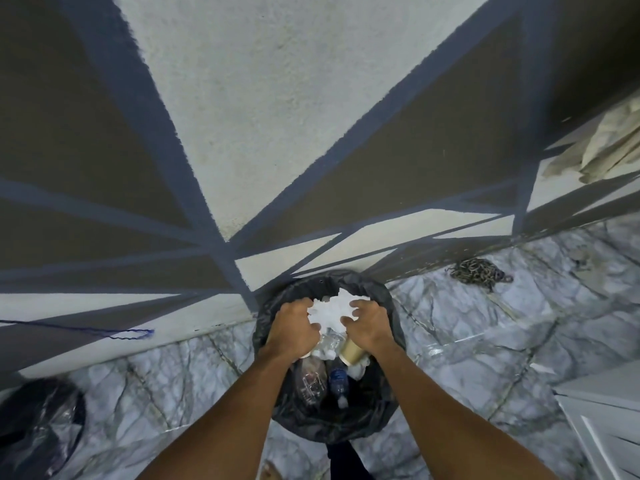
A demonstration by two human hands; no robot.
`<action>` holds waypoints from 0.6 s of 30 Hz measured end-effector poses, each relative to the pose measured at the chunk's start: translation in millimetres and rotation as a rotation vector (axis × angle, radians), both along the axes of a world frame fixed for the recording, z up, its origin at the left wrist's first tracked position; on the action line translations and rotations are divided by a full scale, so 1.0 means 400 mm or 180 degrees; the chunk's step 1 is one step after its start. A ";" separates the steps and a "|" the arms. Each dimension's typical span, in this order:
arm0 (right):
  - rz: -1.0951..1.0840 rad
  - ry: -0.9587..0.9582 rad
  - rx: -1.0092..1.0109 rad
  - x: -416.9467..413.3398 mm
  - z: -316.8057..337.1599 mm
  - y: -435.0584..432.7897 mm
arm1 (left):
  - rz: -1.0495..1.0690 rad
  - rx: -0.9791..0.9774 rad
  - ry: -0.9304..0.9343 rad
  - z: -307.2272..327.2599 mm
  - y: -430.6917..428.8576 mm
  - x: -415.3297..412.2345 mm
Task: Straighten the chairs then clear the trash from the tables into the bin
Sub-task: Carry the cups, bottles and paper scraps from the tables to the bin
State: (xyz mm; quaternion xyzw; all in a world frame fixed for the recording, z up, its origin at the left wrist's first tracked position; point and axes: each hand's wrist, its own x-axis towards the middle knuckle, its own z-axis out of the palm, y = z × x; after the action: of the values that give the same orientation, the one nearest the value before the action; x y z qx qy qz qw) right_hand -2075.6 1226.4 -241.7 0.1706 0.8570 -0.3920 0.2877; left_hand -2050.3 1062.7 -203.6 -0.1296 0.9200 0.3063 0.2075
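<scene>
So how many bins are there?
2: one black-lined bin against the wall in the middle, and what looks like a second bin at the lower left edge. More may be out of view.

No text is legible; the bottle (338, 375) carries a blue band too blurred to read.

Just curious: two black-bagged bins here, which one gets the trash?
The bin against the wall, where left hand and right hand grip white paper; the other bin sits far left.
</scene>
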 end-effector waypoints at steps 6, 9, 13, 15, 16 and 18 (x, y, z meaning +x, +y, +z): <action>0.0200 -0.0009 0.0016 0.018 0.006 0.014 | 0.0076 -0.0042 -0.0017 0.024 0.003 0.021; 0.0439 0.0100 -0.0033 0.026 0.027 -0.016 | 0.0187 0.0060 0.0019 0.037 -0.014 0.047; 0.0998 0.0409 -0.0180 0.044 0.084 -0.129 | 0.0535 0.0074 0.0084 0.081 -0.087 0.124; 0.1351 0.0542 -0.0300 0.065 0.122 -0.215 | 0.0838 0.0058 0.0105 0.101 -0.152 0.186; 0.1550 0.0595 -0.0356 0.080 0.138 -0.263 | 0.0985 -0.0003 0.0101 0.114 -0.189 0.225; 0.1955 0.0726 -0.0470 0.118 0.169 -0.368 | 0.1341 -0.0117 0.0145 0.141 -0.267 0.309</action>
State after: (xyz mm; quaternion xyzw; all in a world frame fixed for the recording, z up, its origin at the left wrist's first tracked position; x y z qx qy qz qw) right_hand -2028.5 1079.2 -174.3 -0.1619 0.8643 -0.3646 0.3063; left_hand -1926.9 955.9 -147.3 -0.3158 0.8824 0.3290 0.1157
